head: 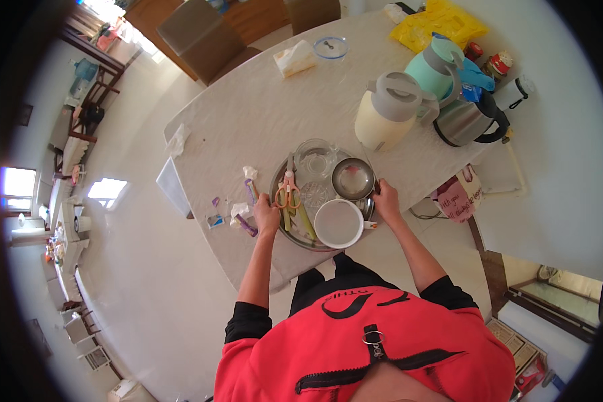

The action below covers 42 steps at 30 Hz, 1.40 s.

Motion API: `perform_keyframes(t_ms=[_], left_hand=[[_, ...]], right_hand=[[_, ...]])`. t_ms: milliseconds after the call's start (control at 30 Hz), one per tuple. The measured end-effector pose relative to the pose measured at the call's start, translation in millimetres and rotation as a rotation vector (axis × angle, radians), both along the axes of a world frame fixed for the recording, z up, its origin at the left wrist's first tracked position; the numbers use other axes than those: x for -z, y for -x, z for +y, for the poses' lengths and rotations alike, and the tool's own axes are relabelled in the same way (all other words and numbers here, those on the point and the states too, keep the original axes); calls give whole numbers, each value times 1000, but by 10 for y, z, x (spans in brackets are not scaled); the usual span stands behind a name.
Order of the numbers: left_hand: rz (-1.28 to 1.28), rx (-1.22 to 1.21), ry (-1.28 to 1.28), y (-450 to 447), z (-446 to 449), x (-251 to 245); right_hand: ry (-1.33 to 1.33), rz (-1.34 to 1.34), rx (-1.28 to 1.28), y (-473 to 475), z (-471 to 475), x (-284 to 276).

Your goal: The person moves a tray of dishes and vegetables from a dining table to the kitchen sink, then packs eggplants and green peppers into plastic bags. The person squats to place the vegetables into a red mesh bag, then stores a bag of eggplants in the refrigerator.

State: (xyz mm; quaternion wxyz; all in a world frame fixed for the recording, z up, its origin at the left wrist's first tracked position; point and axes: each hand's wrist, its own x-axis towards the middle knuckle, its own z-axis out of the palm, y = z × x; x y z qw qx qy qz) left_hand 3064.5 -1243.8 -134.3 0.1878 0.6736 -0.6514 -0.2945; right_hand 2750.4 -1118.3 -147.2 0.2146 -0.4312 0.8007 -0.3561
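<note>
A round metal tray (301, 243) rests near the front edge of the table, its right rim partly hidden by dishes. My left hand (267, 216) grips its left rim, and my right hand (387, 202) holds the opposite side. Scissors with orange-pink handles (289, 190) lie on the tray beside my left fingers, over several green stalk pieces (306, 221). A white mug (338, 224) stands at the tray's near side. Behind it are a stainless steel bowl (353, 179), a clear glass cup (315, 159) and a patterned glass dish (315, 195).
Wrappers (246, 225) and crumpled tissues lie left of the tray. A cream thermos jug (387, 118), a mint jug (428, 68) and a steel kettle (462, 123) stand at right. Farther back are a tissue pack (295, 59), a round clear lid (330, 47) and a yellow bag (439, 25).
</note>
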Motion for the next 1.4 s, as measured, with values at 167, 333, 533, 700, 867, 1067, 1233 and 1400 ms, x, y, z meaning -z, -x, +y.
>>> perform_keyframes(t_ms=[167, 333, 533, 700, 867, 1067, 1233, 1400], left_hand=[[13, -29, 18, -67, 192, -195], [-1, 55, 23, -120, 367, -324], [136, 276, 86, 19, 535, -444], [79, 504, 52, 381, 792, -547], [82, 701, -42, 1066, 1232, -600], [115, 979, 38, 2164, 2187, -636], [91, 1110, -35, 3214, 3390, -605], [164, 1249, -66, 4130, 4662, -545]], right_hand=[[-13, -1, 0, -91, 164, -171], [12, -36, 64, -218, 531, -342], [19, -82, 286, -384, 1310, -522], [21, -131, 490, -454, 2122, -659], [31, -97, 686, -369, 3023, -716], [13, -106, 937, -66, 4309, -744], [10, -61, 1104, 461, 5578, -817], [-20, -21, 1220, 952, 6896, -918]])
